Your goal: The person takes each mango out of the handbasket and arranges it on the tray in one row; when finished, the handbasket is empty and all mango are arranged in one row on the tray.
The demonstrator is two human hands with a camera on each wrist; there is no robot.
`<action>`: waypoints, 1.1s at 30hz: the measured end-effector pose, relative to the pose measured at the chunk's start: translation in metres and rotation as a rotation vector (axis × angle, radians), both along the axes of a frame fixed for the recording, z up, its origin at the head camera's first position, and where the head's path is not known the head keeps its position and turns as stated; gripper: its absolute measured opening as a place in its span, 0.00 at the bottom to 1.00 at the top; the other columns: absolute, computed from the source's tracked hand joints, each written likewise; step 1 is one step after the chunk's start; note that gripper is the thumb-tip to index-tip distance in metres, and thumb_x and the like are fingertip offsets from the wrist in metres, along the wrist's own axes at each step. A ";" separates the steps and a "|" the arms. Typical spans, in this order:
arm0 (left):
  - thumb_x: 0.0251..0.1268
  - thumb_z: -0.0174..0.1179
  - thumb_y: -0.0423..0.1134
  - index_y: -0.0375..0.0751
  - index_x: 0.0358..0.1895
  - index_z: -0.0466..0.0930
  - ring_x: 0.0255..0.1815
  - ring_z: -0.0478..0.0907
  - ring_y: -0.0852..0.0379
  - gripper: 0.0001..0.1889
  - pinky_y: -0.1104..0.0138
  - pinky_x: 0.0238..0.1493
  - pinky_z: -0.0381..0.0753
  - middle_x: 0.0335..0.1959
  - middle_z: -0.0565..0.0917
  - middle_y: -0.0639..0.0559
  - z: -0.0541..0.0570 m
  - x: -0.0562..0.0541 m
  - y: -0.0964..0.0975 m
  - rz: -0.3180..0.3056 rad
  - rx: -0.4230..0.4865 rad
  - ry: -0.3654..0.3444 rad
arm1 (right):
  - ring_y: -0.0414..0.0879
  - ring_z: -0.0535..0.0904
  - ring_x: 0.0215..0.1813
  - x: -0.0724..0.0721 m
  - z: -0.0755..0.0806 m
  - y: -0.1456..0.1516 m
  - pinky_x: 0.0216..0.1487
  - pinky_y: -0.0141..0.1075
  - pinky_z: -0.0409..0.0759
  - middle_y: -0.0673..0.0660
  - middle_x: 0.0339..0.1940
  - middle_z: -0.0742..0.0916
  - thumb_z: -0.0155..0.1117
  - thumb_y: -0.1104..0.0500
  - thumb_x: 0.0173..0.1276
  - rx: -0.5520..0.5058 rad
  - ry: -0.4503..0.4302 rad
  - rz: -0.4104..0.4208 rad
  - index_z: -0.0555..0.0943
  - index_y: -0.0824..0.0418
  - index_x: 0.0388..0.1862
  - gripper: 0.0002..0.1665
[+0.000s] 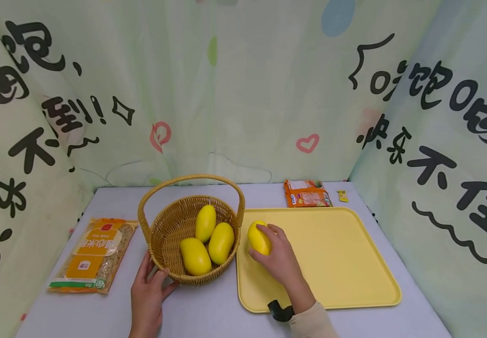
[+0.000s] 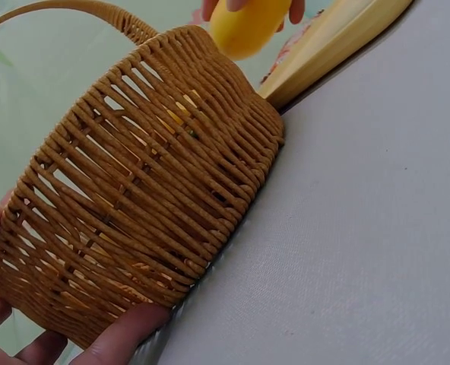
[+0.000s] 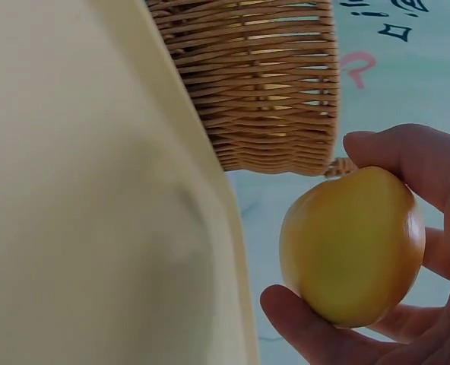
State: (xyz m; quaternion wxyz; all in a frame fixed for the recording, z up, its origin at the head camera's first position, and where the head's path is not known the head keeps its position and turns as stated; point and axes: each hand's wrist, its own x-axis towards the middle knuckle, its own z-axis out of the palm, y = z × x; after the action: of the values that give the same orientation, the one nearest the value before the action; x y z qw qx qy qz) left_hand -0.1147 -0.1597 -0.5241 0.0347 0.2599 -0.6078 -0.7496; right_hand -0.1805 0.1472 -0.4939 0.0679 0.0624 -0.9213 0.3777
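A person's right hand (image 1: 278, 256) reaches up and leftward from a beige sleeve (image 1: 314, 323), a black band (image 1: 280, 311) near the wrist, holding a yellow fruit (image 1: 258, 239) aloft over the left side of a yellow tray (image 1: 332, 258). Thumb and fingers curve around opposite sides of the fruit, parted only by its width, with the palm facing the wicker basket (image 1: 169, 234) just beside the tray. The left hand (image 1: 148, 295), coming up from the lower edge, grips the basket's near left side, its digits spread between rim and base. Inside the basket, three more yellow fruits (image 1: 221, 243) lie clustered toward the right.
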 end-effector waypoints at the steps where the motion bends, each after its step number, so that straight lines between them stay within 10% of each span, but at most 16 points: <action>1: 0.78 0.50 0.33 0.61 0.89 0.41 0.79 0.67 0.38 0.43 0.54 0.52 0.92 0.89 0.49 0.45 0.000 0.000 0.000 -0.001 0.000 0.000 | 0.68 0.78 0.69 -0.001 -0.002 0.000 0.68 0.64 0.81 0.67 0.75 0.76 0.79 0.51 0.62 0.007 0.003 0.001 0.80 0.54 0.71 0.38; 33: 0.78 0.51 0.34 0.62 0.88 0.41 0.80 0.65 0.36 0.43 0.53 0.53 0.92 0.89 0.49 0.45 -0.002 -0.001 -0.001 -0.012 0.005 0.006 | 0.69 0.81 0.64 -0.002 -0.017 -0.012 0.66 0.62 0.83 0.69 0.75 0.74 0.84 0.53 0.57 0.134 -0.078 0.076 0.81 0.56 0.71 0.41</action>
State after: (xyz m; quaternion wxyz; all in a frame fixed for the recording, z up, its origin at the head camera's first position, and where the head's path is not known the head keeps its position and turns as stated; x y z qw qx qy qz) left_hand -0.1158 -0.1605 -0.5259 0.0311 0.2541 -0.6075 -0.7520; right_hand -0.1821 0.1356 -0.5104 0.0131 0.0871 -0.9434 0.3198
